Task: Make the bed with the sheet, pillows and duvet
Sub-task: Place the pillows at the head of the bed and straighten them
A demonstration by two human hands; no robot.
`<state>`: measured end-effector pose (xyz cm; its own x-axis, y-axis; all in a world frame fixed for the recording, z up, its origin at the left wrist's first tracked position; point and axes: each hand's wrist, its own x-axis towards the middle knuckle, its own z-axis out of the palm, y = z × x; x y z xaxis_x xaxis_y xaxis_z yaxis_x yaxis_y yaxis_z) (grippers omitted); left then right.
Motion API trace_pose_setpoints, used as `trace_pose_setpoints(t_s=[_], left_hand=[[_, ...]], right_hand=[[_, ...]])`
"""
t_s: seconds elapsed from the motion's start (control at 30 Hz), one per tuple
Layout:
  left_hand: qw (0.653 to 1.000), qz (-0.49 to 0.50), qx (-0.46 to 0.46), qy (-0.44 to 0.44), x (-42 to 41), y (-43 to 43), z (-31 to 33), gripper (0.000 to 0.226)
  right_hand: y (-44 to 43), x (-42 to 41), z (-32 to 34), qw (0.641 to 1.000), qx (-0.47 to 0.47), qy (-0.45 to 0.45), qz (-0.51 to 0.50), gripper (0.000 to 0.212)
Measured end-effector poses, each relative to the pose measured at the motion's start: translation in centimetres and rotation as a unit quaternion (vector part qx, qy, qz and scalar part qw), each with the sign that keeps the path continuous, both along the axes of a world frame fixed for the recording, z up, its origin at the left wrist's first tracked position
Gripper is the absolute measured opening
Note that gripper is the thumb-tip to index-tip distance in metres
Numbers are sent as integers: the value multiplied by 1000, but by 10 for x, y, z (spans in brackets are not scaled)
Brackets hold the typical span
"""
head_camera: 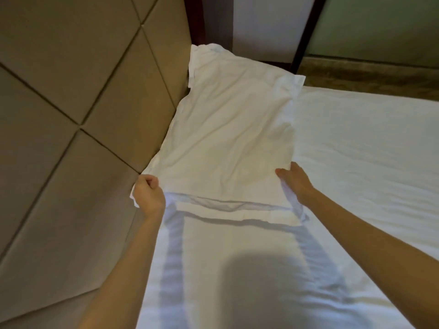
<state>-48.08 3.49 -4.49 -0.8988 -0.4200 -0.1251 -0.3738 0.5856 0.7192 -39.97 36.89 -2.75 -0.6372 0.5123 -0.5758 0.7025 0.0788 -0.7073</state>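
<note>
Two hands on one pillow (228, 129), both at its near end. Left hand (148, 193): curled into a fist around the near left corner, a tuft of white cloth poking out below the knuckles, just beside the headboard (71, 115). Right hand (295, 184): clamped on the near right corner, thumb on top of the cloth, fingers tucked out of sight under the edge. Between the two, the near hem running straight across, raised slightly off the sheet (368, 150) with a band of shadow beneath. Beyond the hands, the rest of the pillow lying flat, reaching away toward the far corner, left side touching the padded headboard, right side bordering open sheet. Case rumpled, loose flaps at the far corners. Nearer than the hem, sheet crossed by shadows of both arms and a head. Past the sheet's far edge, a dark wood post (307, 32).
</note>
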Motion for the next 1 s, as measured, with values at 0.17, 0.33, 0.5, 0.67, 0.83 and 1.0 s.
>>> trace_pose_setpoints(t_s=[0.17, 0.33, 0.5, 0.67, 0.83, 1.0], left_hand=[[982, -32, 184, -1, 24, 3, 22, 22], [966, -99, 233, 47, 57, 20, 72, 20], [955, -159, 246, 43, 92, 33, 113, 19], [944, -185, 271, 25, 136, 53, 154, 19], [935, -214, 283, 15, 186, 73, 190, 22], [933, -226, 277, 36, 240, 82, 213, 21]], right_hand=[[-6, 37, 9, 995, -20, -68, 76, 37], [-24, 55, 42, 997, -57, -5, 45, 22], [-32, 84, 83, 996, -77, 30, 42, 21], [-33, 124, 127, 987, -136, 86, 14, 10], [-28, 170, 161, 983, -135, 124, 11, 13], [-19, 224, 180, 981, -136, 141, 14, 11]])
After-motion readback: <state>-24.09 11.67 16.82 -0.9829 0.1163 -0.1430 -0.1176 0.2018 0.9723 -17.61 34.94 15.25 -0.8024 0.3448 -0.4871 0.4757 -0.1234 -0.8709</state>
